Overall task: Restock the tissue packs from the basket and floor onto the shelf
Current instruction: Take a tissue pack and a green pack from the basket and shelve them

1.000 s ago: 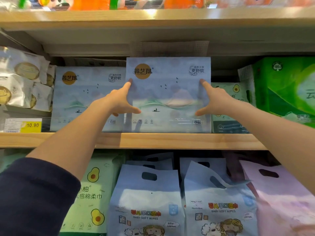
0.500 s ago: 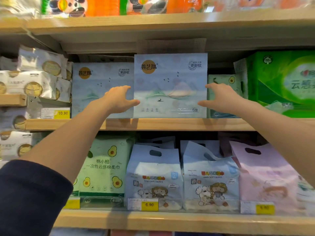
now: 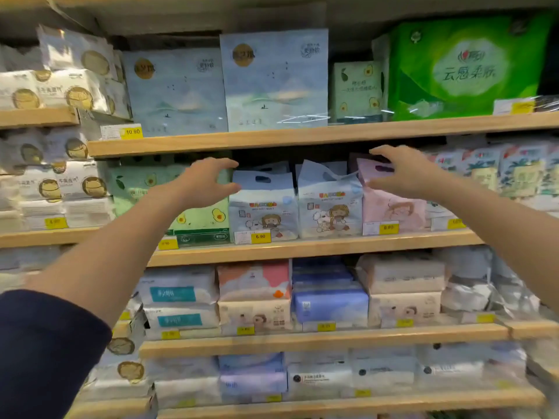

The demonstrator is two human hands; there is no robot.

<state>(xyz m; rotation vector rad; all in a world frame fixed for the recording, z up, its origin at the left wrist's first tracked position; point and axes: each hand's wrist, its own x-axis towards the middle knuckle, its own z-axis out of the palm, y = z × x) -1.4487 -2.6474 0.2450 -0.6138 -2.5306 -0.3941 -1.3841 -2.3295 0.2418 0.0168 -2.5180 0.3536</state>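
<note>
The left hand (image 3: 208, 182) and right hand (image 3: 405, 173) hover empty, fingers spread, so the unsupported blue tissue pack (image 3: 273, 80) at upper centre may tip forward off its shelf (image 3: 302, 137).

Upper shelf: a pale blue flat plastic tissue pack (image 3: 273, 80) stood on the wooden shelf board (image 3: 302, 136), with a second pale blue tissue pack (image 3: 175, 92) just left of it.
Further right: a small green avocado-print pack (image 3: 357, 89) stood there, then a large green plastic-wrapped bundle (image 3: 465, 65).
Row below: a pink plastic wipes bag (image 3: 393, 210) stood right of two blue plastic wipes bags (image 3: 329, 210).
Hands: the left hand (image 3: 208, 184) and right hand (image 3: 405, 173) hung before that lower row, well apart.
</note>
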